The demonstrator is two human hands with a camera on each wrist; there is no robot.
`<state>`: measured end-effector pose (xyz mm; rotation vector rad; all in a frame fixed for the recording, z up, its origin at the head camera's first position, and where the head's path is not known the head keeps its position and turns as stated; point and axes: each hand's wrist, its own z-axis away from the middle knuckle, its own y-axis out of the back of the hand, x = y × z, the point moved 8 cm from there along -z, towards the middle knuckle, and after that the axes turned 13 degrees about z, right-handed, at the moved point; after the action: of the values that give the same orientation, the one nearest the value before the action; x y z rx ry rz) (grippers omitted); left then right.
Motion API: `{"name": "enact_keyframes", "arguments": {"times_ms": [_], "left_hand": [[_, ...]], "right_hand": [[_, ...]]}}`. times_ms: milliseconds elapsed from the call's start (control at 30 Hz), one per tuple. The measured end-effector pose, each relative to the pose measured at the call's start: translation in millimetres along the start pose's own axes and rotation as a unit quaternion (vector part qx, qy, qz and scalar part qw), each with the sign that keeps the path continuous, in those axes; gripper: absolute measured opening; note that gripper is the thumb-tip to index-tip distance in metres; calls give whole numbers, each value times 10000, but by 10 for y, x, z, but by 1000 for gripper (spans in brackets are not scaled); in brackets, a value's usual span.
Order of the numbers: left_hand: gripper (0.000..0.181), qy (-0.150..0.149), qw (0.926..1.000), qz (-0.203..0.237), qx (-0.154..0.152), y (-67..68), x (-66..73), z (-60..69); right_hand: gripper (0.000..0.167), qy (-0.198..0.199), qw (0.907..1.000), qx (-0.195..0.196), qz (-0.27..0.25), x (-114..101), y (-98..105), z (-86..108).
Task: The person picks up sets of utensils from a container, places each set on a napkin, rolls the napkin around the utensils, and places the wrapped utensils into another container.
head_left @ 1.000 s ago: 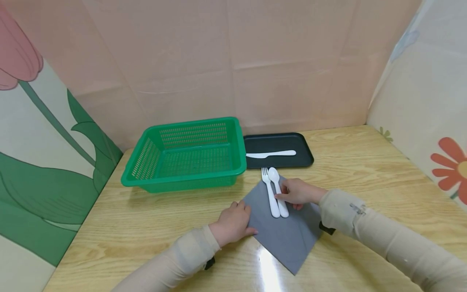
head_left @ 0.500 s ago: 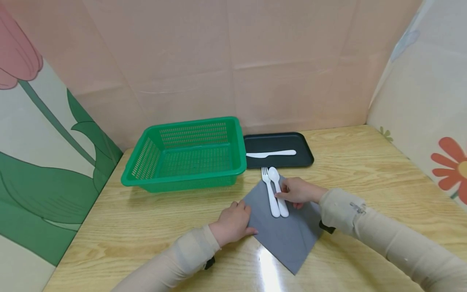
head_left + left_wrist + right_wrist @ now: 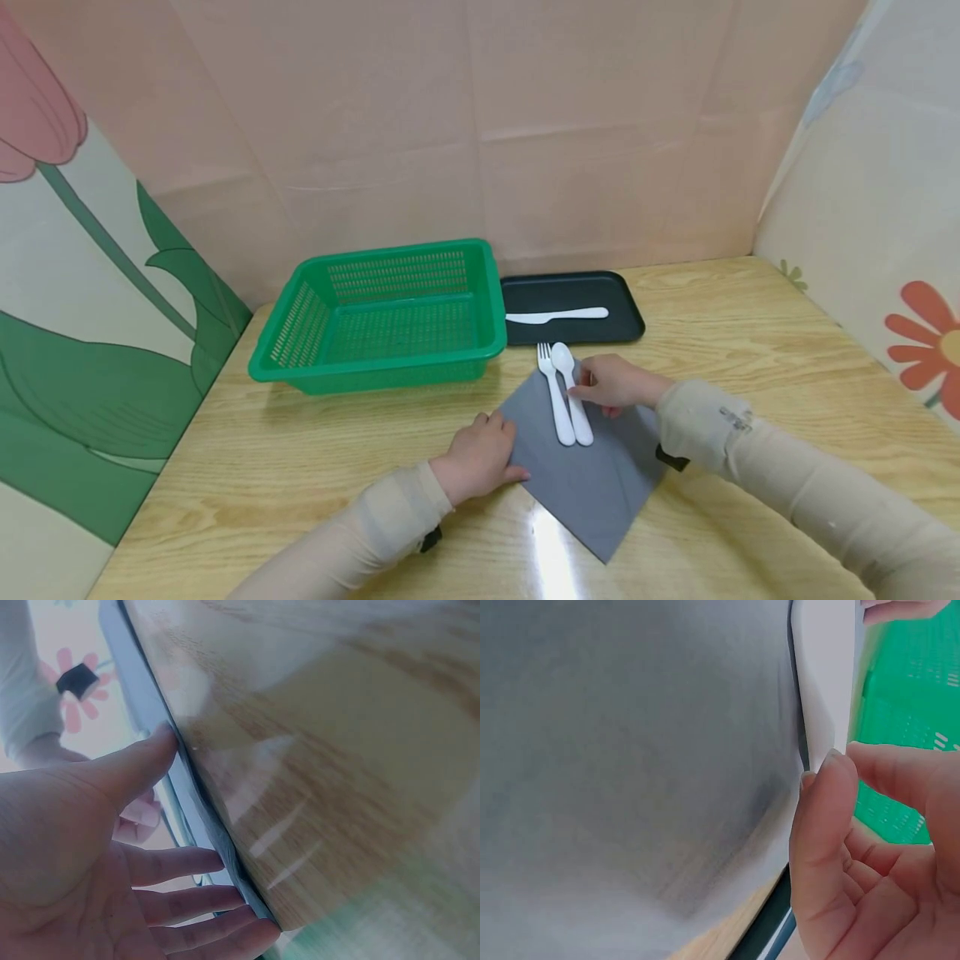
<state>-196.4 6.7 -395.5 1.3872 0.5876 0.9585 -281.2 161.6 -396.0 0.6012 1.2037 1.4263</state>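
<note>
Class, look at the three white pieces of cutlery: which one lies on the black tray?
The knife: it lies on the black tray, while the fork and the spoon lie mostly on the grey cloth.

The spoon [image 3: 580,419] is free overhead, the fork [image 3: 557,402] blocking its left.

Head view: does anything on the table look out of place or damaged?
Nothing looks spilled or damaged. The fork and spoon look slightly askew, their heads poking past the edge of the grey napkin, and the knife seems the odd one out, lying apart on the black tray.
</note>
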Motion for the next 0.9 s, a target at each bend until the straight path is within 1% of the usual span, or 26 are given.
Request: {"name": "enact_keyframes", "arguments": {"times_ms": [333, 700, 900], "left_hand": [[55, -45, 9999, -60, 80, 8, 1, -3], [55, -62, 10000, 6, 76, 0, 1, -5], [55, -40, 10000, -8, 49, -7, -1, -4]], "right_hand": [[21, -16, 9999, 160, 31, 51, 91, -23], [20, -76, 9997, 151, 165, 111, 129, -73], [20, -105, 9994, 261, 217, 157, 174, -111]]}}
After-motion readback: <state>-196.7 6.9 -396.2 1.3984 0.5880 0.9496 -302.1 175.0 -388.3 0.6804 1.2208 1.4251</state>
